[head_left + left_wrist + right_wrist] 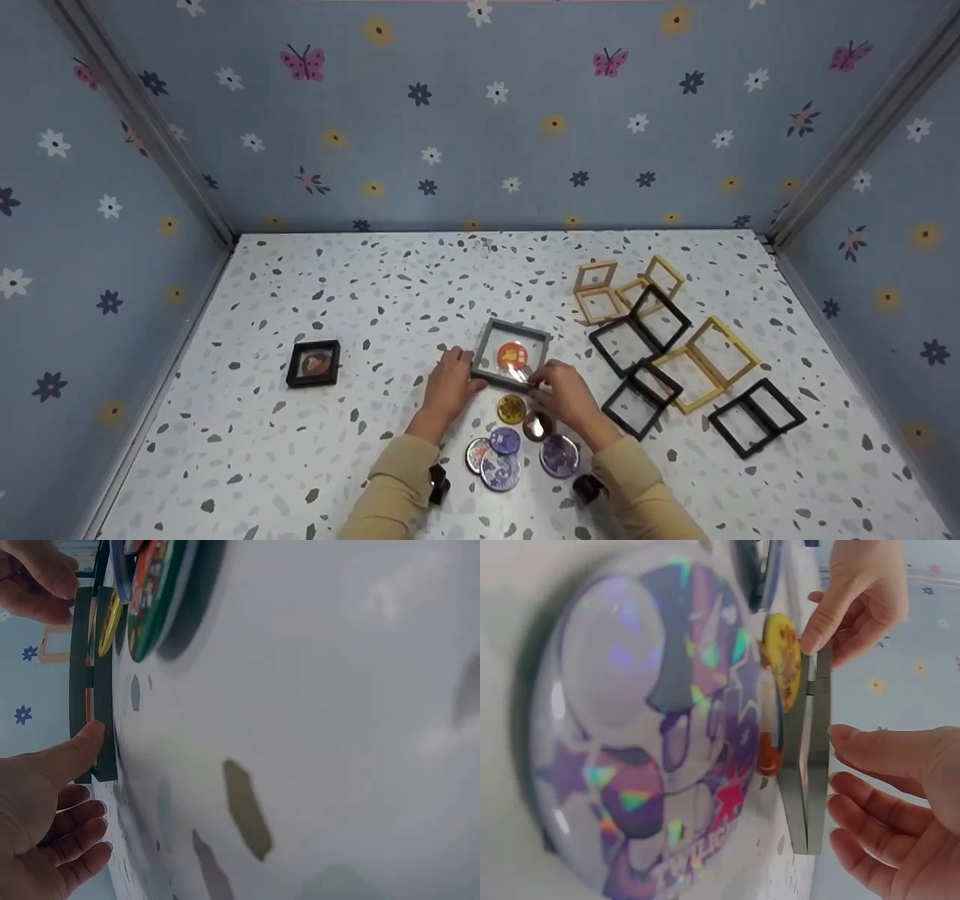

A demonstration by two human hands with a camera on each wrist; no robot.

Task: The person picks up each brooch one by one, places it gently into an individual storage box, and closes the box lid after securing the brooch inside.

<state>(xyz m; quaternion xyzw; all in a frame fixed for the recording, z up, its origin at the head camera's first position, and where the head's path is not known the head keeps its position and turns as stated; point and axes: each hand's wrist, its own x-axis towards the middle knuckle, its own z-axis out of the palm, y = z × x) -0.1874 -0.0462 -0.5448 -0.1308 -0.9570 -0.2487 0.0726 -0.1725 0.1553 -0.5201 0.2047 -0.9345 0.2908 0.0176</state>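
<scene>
In the head view a grey square display frame with clear panes lies on the table, a round orange badge visible inside. My left hand grips its near-left corner, the thumb against the front edge and the fingers by the side. Resting its fingertips on the near-right corner is my right hand. From the right wrist, the frame's two halves lie nearly together with a thin seam between. Several round badges are closest to the hands: yellow, brown and purple.
More overlapping badges lie between the forearms. Several opened frames spread on the right, among them black, yellow and light wood. A small black frame holding a badge sits left. Patterned walls surround the table.
</scene>
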